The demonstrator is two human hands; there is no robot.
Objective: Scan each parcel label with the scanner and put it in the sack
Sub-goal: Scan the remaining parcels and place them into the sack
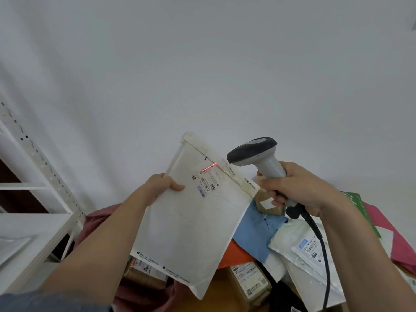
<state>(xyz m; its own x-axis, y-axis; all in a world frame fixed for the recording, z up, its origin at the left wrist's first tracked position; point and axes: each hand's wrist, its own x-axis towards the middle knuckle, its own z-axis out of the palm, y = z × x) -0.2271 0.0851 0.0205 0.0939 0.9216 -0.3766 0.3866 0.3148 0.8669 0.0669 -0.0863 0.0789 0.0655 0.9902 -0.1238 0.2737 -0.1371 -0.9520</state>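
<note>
Both forearms enter from the bottom edge, a dark blue sleeve [56, 300] showing at the lower left. Below the white padded mailer [191, 224], which serves as the reference item, a heap of parcels lies on a dark red cloth [144, 298]: a brown carton [249, 282] with a printed label under the mailer's lower right corner, a second brown parcel [144, 275] under its lower left corner, an orange item [234, 253] and a blue bag [258, 230] to its right, and a translucent poly bag [301, 248] with a label further right. Pink [396, 235] and green [358, 206] packets lie at the far right of the heap.

Left hand [163, 184] grips the mailer's left edge, thumb curled over the front face, fingers hidden behind. The mailer is held up off the heap, tilted, its shipping label [208, 179] facing the camera. A red scan line [209, 167] falls across the barcode near the label's upper end.

Right hand [295, 188], to the right of the mailer, has its fingers wrapped round the handle of the scanner [258, 158]. The scanner's dark head points toward the mailer's label, close to its upper right edge. A black cable [324, 251] runs down from the handle across the poly bag.

White metal shelving [45, 176] stands well left of the mailer. A plain white wall [202, 64] lies behind everything.
</note>
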